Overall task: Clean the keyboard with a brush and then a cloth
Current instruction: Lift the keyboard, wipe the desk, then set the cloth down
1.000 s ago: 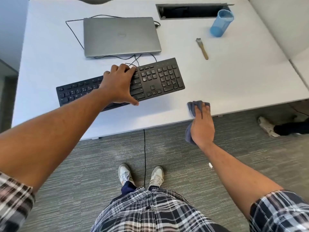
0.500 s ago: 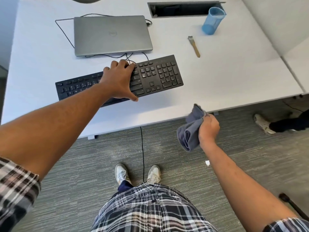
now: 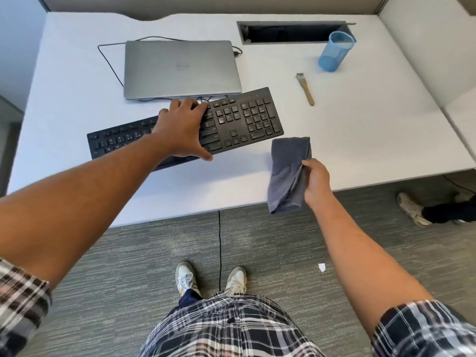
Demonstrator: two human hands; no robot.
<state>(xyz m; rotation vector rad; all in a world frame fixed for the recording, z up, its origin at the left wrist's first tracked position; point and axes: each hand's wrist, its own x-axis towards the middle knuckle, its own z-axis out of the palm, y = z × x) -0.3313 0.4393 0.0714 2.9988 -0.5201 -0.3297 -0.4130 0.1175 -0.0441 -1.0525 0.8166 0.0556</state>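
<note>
A black keyboard (image 3: 247, 122) lies slanted on the white desk (image 3: 360, 140). My left hand (image 3: 180, 130) grips it across the middle, fingers over the far edge and thumb at the near edge. My right hand (image 3: 315, 181) holds a folded grey cloth (image 3: 287, 173) above the desk's front edge, just right of the keyboard's near right corner. The cloth hangs partly past the desk edge. A small wooden-handled brush (image 3: 305, 89) lies on the desk behind the keyboard's right end, untouched.
A closed grey laptop (image 3: 180, 69) with cables sits behind the keyboard. A blue mesh cup (image 3: 334, 51) stands at the back right beside a cable slot (image 3: 291, 32). Another person's shoe (image 3: 412, 208) shows at the right on the carpet. A cable (image 3: 219, 248) hangs down from the desk.
My right hand lifted the cloth off the desk edge, dipped below it, then raised it toward the keyboard's right end. My left hand stayed on the keyboard.
</note>
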